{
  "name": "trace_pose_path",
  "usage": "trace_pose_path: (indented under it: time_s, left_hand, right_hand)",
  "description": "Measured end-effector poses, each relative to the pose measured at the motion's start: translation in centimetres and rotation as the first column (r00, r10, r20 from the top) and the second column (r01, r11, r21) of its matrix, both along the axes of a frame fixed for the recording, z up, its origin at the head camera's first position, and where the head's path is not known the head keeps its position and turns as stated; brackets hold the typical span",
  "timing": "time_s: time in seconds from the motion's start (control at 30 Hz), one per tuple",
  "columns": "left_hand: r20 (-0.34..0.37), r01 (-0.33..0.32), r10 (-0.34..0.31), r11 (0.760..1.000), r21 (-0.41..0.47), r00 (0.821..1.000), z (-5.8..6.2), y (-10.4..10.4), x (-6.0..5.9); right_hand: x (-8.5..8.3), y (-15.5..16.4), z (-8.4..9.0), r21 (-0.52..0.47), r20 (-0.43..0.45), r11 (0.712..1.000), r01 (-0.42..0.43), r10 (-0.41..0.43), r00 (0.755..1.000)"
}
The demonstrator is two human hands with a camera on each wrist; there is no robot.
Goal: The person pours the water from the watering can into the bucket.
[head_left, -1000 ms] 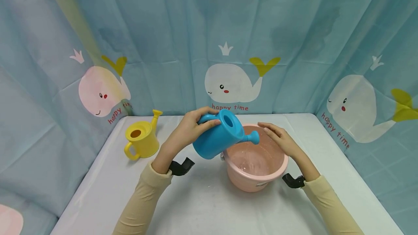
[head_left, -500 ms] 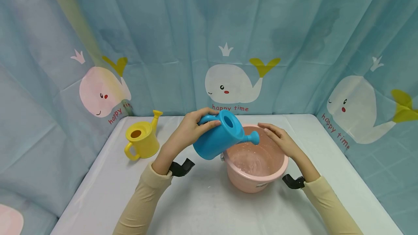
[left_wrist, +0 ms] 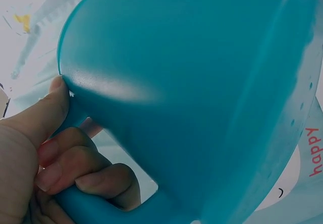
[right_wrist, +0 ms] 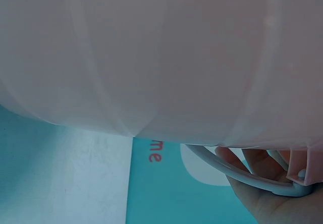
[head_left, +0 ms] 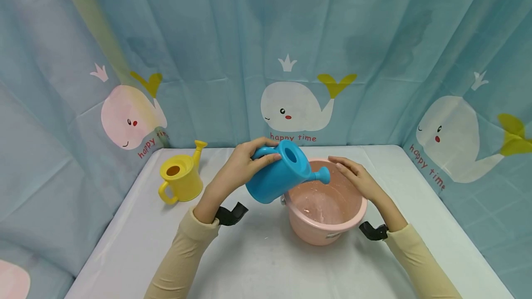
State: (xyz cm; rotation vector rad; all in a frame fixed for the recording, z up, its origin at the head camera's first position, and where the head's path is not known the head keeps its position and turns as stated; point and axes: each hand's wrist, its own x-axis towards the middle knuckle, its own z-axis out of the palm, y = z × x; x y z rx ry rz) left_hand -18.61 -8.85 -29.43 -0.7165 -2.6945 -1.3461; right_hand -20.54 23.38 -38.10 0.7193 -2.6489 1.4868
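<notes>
We see the left hand [head_left: 237, 168] curled round the handle of the blue watering can [head_left: 276, 176], tipping its spout to three o'clock over the pink bucket [head_left: 328, 232] at table centre, whose far rim the right hand [head_left: 357, 178] steadies with straight fingers.

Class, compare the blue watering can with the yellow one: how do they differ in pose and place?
The blue watering can is tilted, gripped by the left hand, spout over the pink bucket; the yellow watering can stands upright, untouched, on the table. Both share one shape.
</notes>
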Motion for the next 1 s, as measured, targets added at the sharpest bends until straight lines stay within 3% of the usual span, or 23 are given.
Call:
trace_pose_path:
  time_s: [0.4,1.0]
  left_hand:
    - [0.004,-0.009,0.009,1.0,-0.005,1.0,0.0,0.0,-0.1]
    - [-0.004,0.0,0.0,1.0,0.001,1.0,0.0,-0.1,-0.1]
  right_hand:
    - [-1.9,1.4,-2.6,-0.007,-0.014,1.0,0.003,-0.003,1.0]
    - [-1.9,1.4,-2.6,-0.008,-0.029,1.0,0.0,-0.001,1.0]
